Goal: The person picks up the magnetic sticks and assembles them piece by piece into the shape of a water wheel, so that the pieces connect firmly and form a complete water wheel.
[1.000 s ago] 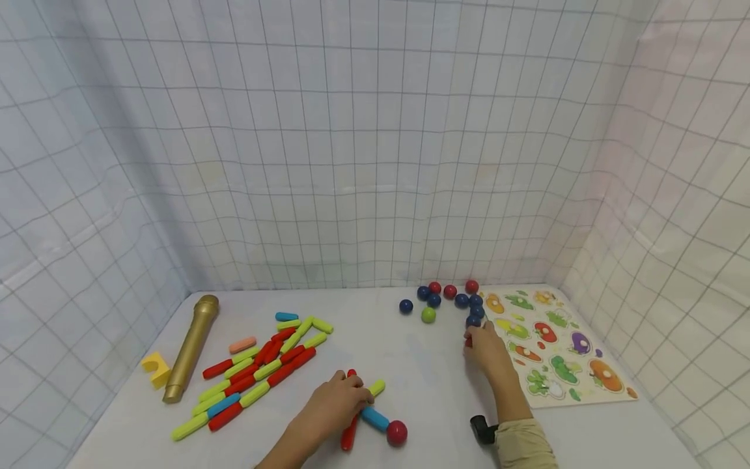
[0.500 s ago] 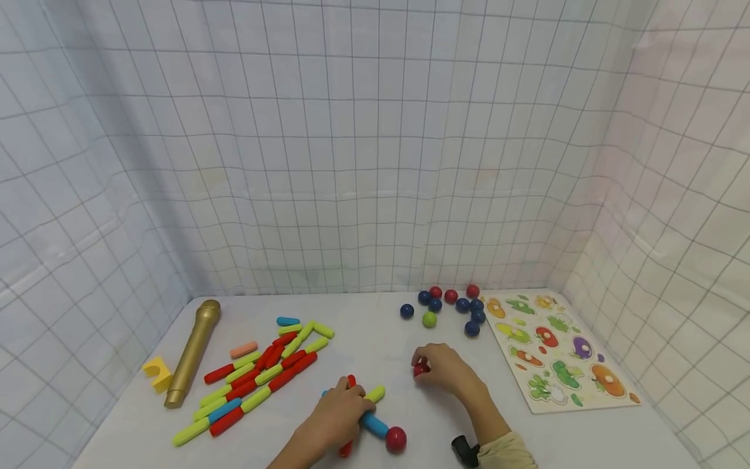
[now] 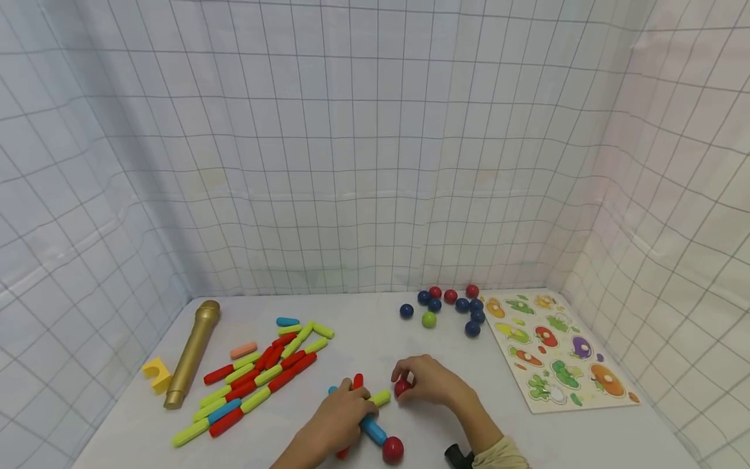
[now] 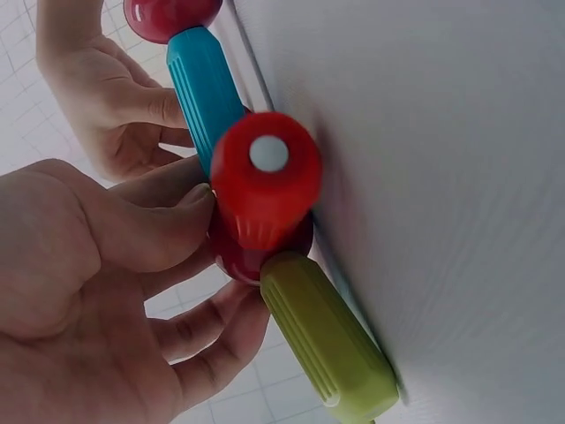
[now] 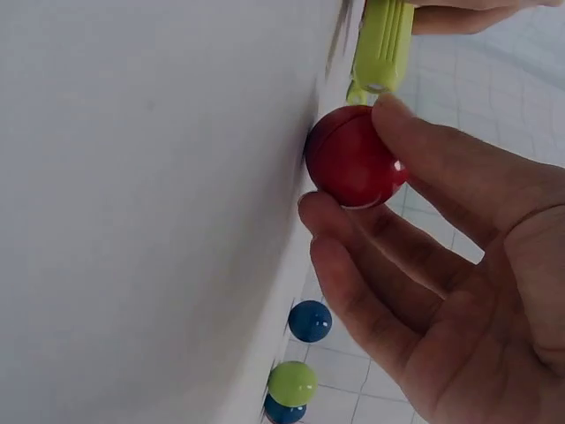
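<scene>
My left hand (image 3: 344,417) holds a magnetic ball-and-stick piece on the table. In the left wrist view its thumb and fingers grip around the middle red ball (image 4: 240,263). From that ball spread a red rod (image 4: 265,181), a blue rod (image 4: 201,84) and a yellow-green rod (image 4: 328,340). A further red ball (image 3: 393,449) caps the blue rod's near end. Between thumb and fingertips my right hand (image 3: 435,382) pinches a separate red ball (image 5: 353,157), close by the yellow-green rod's tip (image 5: 385,49). Whether they touch I cannot tell.
Loose red, yellow-green and blue rods (image 3: 256,396) lie at left, beside a gold microphone-shaped stick (image 3: 193,355) and a yellow notched block (image 3: 157,376). Several balls (image 3: 435,305) sit at the back. A vegetable puzzle board (image 3: 556,352) lies right. Gridded sheets wall the table.
My right hand has picked up the red ball beside the blue balls and carried it left and nearer, to the rod piece. The left hand has stayed on the piece, shifting slightly.
</scene>
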Demonstrator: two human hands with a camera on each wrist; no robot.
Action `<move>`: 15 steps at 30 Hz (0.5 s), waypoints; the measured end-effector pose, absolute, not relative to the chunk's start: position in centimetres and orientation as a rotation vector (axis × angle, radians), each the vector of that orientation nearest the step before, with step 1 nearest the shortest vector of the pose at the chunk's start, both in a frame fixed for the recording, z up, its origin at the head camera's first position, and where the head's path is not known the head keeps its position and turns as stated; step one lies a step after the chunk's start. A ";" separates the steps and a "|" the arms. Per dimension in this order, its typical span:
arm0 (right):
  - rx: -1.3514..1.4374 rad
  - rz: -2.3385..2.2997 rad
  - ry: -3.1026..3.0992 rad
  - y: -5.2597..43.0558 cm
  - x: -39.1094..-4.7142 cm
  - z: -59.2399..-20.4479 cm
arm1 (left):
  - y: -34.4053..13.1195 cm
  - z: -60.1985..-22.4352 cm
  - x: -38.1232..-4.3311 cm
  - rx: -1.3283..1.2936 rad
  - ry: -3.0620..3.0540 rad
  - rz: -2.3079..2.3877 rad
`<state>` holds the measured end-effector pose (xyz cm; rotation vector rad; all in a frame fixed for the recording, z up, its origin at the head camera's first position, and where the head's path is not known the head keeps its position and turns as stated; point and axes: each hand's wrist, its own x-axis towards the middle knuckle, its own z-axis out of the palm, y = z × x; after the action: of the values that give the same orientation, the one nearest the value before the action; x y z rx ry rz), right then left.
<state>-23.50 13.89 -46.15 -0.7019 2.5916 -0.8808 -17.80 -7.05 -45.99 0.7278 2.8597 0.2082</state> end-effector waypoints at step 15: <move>-0.697 -0.879 2.501 13.0 -22.5 -45.8 | -7.6 -46.1 -17.8 0.547 2.973 0.311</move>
<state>-22.52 13.03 -45.81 -0.6972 2.5013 -0.8791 -17.81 -7.57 -46.11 0.5468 2.9733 0.3114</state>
